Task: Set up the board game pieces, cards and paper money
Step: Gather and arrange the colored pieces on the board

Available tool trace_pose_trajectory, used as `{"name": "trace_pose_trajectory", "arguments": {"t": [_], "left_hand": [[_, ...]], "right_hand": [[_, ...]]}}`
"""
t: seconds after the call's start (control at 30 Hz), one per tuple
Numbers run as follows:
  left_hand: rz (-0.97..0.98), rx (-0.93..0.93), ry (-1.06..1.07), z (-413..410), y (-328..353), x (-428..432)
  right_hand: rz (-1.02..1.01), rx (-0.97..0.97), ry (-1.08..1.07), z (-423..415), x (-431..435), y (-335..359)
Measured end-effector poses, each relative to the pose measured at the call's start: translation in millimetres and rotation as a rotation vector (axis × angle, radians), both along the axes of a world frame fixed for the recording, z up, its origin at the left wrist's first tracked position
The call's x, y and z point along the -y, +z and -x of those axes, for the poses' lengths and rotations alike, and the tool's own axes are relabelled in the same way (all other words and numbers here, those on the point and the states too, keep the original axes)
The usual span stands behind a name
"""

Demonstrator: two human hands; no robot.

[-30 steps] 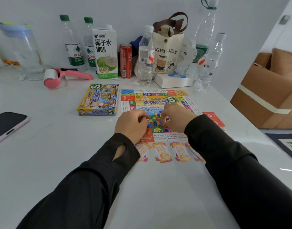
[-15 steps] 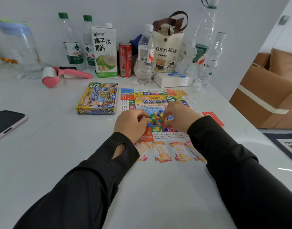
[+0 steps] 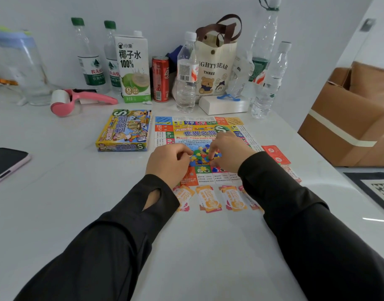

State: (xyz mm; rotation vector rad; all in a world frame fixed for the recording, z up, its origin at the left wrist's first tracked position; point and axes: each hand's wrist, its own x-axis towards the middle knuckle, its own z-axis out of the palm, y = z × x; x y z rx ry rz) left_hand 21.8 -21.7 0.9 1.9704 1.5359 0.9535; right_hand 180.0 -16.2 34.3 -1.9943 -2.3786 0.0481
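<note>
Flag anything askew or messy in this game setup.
The paper money stacks below the game board lie tilted and unevenly fanned, not squared. The small coloured pieces sit heaped in one jumble mid-board.

The board [image 3: 199,129] lies mid-bench [image 3: 78,192] with pieces [image 3: 203,155] heaped on it, the box [image 3: 124,130] just left, cards [image 3: 275,154] just right, paper money [image 3: 210,198] rowed before it, bottles [image 3: 186,72] behind along the far edge.
</note>
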Motion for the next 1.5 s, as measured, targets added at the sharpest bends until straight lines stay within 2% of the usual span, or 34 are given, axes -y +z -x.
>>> {"name": "trace_pose_trajectory", "arguments": {"t": [0.3,0.47,0.63,0.8,0.97,1.33,1.5], "left_hand": [[-0.01,-0.038,-0.003,0,1,2],[0.012,-0.24,-0.112,2,13,-3],[0.047,-0.296,-0.245,7,39,-18],[0.09,-0.472,-0.33,-8,40,-39],[-0.01,-0.458,-0.299,-24,21,-48],[-0.088,-0.48,-0.267,-28,11,-46],[-0.091,-0.494,-0.249,-30,13,-43]], "right_hand": [[-0.018,0.044,0.034,3,1,-1],[-0.003,0.012,0.034,-1,1,-2],[0.002,-0.101,-0.001,-6,3,-4],[-0.018,-0.121,-0.037,-10,1,-7],[-0.187,-0.105,-0.147,-19,-3,-7],[-0.05,-0.076,-0.23,-15,-12,-15],[-0.042,-0.155,-0.302,-11,-11,-11]]}}
